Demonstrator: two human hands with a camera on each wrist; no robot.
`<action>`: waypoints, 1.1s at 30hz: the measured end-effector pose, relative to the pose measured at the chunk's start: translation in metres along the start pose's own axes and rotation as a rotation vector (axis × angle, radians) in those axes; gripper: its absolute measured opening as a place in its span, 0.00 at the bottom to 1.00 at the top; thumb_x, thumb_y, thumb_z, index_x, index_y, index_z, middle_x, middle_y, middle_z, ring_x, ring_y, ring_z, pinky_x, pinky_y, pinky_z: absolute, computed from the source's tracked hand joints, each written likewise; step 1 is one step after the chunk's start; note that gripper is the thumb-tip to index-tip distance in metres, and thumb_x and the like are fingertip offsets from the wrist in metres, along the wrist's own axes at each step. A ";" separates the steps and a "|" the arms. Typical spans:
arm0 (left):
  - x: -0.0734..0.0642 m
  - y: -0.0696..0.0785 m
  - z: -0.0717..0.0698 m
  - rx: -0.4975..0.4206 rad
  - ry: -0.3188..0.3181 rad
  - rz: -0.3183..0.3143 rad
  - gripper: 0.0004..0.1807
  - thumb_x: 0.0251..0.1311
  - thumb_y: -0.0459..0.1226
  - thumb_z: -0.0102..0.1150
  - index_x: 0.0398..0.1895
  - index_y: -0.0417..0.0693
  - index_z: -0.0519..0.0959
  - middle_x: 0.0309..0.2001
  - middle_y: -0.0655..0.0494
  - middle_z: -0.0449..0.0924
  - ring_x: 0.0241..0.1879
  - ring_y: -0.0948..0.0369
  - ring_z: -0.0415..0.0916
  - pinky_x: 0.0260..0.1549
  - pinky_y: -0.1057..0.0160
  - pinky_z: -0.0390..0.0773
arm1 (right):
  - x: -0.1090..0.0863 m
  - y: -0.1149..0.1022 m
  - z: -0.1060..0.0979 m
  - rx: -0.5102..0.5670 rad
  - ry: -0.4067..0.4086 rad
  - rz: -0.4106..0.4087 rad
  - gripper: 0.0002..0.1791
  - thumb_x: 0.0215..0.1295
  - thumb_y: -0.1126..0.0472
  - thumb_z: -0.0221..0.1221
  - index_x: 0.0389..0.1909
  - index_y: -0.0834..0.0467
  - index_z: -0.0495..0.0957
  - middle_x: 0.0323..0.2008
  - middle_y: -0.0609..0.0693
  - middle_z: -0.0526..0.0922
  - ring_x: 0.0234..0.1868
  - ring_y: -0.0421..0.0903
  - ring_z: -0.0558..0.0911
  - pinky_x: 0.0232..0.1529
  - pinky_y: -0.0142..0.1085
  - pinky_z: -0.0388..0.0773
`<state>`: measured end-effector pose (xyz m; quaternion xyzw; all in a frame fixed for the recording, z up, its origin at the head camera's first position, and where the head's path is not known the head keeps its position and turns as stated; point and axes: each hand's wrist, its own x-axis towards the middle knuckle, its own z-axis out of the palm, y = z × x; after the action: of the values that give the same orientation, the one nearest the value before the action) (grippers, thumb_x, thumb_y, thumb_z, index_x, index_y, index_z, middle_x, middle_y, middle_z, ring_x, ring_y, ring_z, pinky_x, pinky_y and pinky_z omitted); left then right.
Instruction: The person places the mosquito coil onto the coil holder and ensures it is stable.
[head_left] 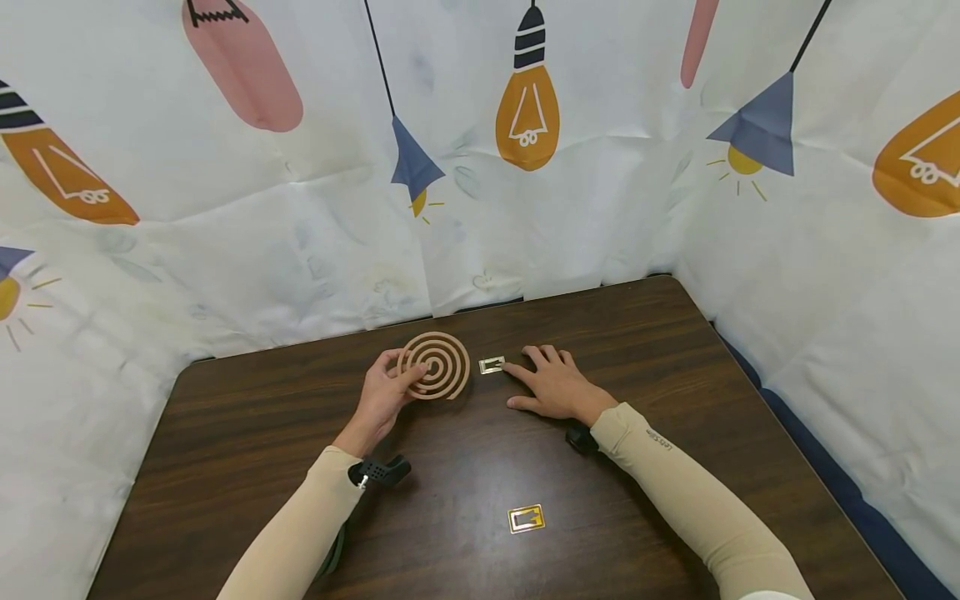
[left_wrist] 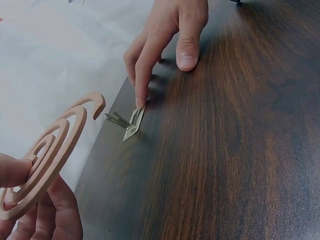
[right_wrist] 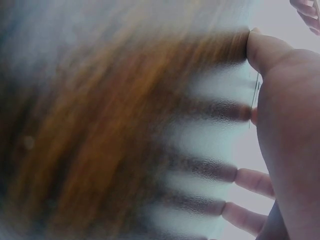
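My left hand [head_left: 380, 393] holds up a tan spiral mosquito coil [head_left: 435, 367], pinching it near the centre with thumb in front and fingers behind. The coil's free outer end points toward a small metal coil stand [left_wrist: 131, 132] in the left wrist view. This stand lies flat near the table's far side, with thin prongs bent upward. My right hand [head_left: 557, 390] is spread over the table, and its index fingertip presses the stand's near end. In the right wrist view, the thumb [right_wrist: 267, 50] and fingertips come down at the tabletop.
A second flat metal stand [head_left: 527, 518], gold-coloured, lies nearer the front of the dark wood-grain table [head_left: 450, 467]. Printed fabric [head_left: 315, 217] with bulbs and lamps hangs behind the table and along its sides. A dark green item [head_left: 330, 557] shows beside the left forearm.
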<state>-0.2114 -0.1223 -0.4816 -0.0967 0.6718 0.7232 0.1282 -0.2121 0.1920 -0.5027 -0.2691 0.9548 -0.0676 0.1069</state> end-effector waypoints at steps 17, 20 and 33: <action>0.003 -0.003 0.005 -0.008 -0.005 0.002 0.26 0.70 0.35 0.64 0.65 0.43 0.64 0.36 0.62 0.86 0.33 0.67 0.86 0.33 0.68 0.87 | 0.000 0.001 0.001 -0.001 0.003 -0.001 0.39 0.74 0.28 0.47 0.81 0.37 0.58 0.79 0.60 0.57 0.78 0.64 0.60 0.72 0.67 0.61; 0.003 -0.002 0.007 -0.009 -0.003 0.000 0.25 0.70 0.34 0.64 0.64 0.44 0.64 0.35 0.62 0.86 0.33 0.67 0.86 0.32 0.68 0.87 | 0.001 0.001 0.001 -0.007 0.002 -0.001 0.39 0.74 0.28 0.47 0.81 0.37 0.57 0.79 0.59 0.57 0.78 0.64 0.60 0.72 0.66 0.62; 0.006 -0.001 0.010 0.008 -0.012 -0.007 0.27 0.70 0.36 0.65 0.66 0.43 0.64 0.38 0.60 0.87 0.36 0.64 0.87 0.33 0.67 0.87 | 0.002 0.001 0.002 -0.005 0.008 0.005 0.39 0.73 0.27 0.47 0.81 0.36 0.57 0.79 0.59 0.57 0.78 0.64 0.60 0.73 0.66 0.61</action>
<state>-0.2164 -0.1116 -0.4835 -0.0941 0.6737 0.7205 0.1350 -0.2132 0.1916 -0.5053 -0.2666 0.9561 -0.0661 0.1024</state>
